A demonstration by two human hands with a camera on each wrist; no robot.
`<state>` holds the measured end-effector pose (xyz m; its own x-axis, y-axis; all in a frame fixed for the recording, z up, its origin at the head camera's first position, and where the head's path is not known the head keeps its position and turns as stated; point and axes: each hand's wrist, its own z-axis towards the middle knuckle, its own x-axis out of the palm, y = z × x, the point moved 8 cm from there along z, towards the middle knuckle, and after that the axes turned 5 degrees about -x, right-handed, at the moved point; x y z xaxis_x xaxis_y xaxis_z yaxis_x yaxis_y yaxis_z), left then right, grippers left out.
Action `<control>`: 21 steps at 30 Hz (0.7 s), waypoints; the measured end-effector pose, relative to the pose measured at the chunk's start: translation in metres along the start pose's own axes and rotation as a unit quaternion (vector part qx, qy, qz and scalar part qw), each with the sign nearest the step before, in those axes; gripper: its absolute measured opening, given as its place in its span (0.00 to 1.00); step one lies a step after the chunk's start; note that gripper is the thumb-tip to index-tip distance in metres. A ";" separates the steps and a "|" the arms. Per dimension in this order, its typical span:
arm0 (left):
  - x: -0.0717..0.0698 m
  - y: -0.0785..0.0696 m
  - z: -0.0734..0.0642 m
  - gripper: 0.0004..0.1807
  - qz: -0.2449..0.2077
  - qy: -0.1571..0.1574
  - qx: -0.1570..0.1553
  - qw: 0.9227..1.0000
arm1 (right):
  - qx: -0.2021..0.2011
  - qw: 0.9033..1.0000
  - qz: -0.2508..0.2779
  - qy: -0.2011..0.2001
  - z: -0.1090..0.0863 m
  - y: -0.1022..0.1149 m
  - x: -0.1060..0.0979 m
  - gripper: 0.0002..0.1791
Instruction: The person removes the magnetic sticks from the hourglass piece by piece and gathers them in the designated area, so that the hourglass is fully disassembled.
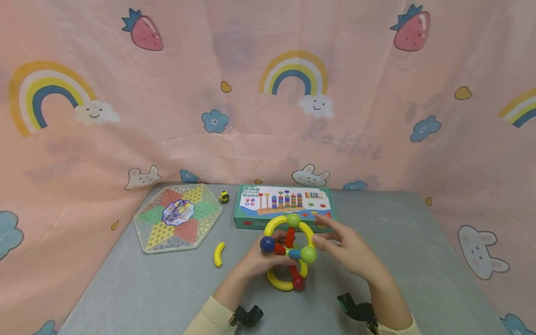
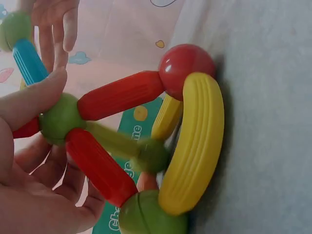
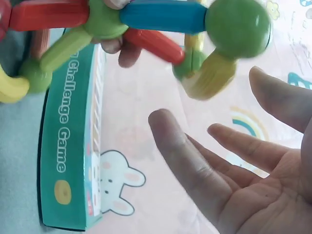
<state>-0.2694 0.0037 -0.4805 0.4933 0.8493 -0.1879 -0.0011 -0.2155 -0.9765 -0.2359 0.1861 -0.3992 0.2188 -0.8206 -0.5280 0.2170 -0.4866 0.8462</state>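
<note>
My left hand (image 1: 256,260) grips a toy built from magnetic balls and rods, its thumb and fingers around the central green ball (image 2: 62,118). Red rods (image 2: 122,95) and a blue rod (image 3: 163,15) branch out from that ball. Yellow curved rods (image 2: 192,146) join the outer balls, among them a dark blue ball (image 1: 267,244) and a red ball (image 1: 298,283). Just right of the toy is my right hand (image 1: 351,249), fingers spread. In the right wrist view, a gap shows between its fingers and the green ball (image 3: 238,27) at the blue rod's end.
Behind the toy lies a green ring game box (image 1: 261,222). To the left are a hexagonal checkers board (image 1: 156,249) in clear plastic and a small yellow-black bee figure (image 1: 224,197). A loose yellow curved rod (image 1: 218,254) lies on the grey table (image 1: 423,260). A printed pink cloth hangs behind.
</note>
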 end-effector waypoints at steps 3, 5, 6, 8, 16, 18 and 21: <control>0.003 0.000 0.000 0.22 0.017 -0.001 0.002 1.000 | 0.006 1.000 -0.018 -0.017 -0.001 -0.001 -0.003 0.31; 0.005 0.000 0.000 0.20 0.021 -0.008 0.002 1.000 | 0.009 0.999 -0.024 -0.026 -0.001 0.000 -0.005 0.29; 0.006 0.000 0.001 0.19 0.021 -0.015 0.003 1.000 | 0.010 0.999 -0.028 -0.029 -0.001 0.001 -0.005 0.28; 0.006 0.000 0.001 0.17 0.015 -0.026 0.011 0.999 | 0.010 0.999 -0.042 -0.028 -0.001 0.003 -0.004 0.27; 0.010 -0.004 0.001 0.23 -0.044 -0.026 0.028 0.998 | 0.001 0.995 -0.093 -0.034 -0.001 0.013 0.006 0.24; 0.011 -0.003 0.001 0.24 -0.053 -0.024 0.026 0.998 | -0.007 0.994 -0.101 -0.038 -0.001 0.016 0.007 0.24; 0.012 -0.002 0.002 0.25 -0.062 -0.022 0.026 0.998 | -0.018 0.993 -0.112 -0.041 -0.001 0.021 0.009 0.21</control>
<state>-0.2653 0.0154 -0.4809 0.4536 0.8885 -0.0695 0.0122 -0.0842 -0.9964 -0.2282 0.1689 -0.3865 0.0841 -0.7150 -0.6940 0.2858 -0.6499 0.7042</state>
